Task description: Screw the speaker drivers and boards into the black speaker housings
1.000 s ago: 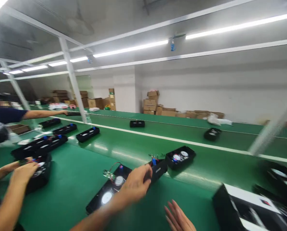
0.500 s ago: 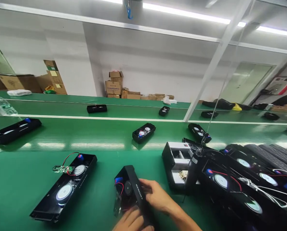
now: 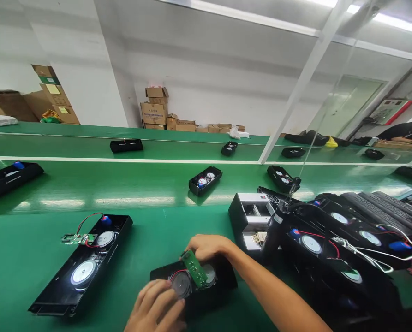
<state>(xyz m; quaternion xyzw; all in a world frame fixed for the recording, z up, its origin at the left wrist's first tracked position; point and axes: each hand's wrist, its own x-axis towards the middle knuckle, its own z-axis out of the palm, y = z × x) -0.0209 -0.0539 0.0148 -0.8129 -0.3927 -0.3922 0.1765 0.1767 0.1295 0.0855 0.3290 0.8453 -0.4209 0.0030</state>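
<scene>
Black oblong speaker housing (image 3: 208, 297) lying open beneath the hands; green rectangular circuit board (image 3: 195, 270) apparently unseated, right hand (image 3: 206, 247) pinching its far end, left hand (image 3: 157, 305) half-curling, hold unclear.

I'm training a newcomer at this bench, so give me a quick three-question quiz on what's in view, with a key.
1. Multiple choice: which of the person's own hands grips a flat rectangular green circuit board? A) left B) right
2. True or false: the long black rectangular case at picture left shows two round white discs.
3. Fill in: the small upright part at that case's far end is mostly ____.

Key: 1. B, the right hand; 2. true; 3. blue.
</scene>
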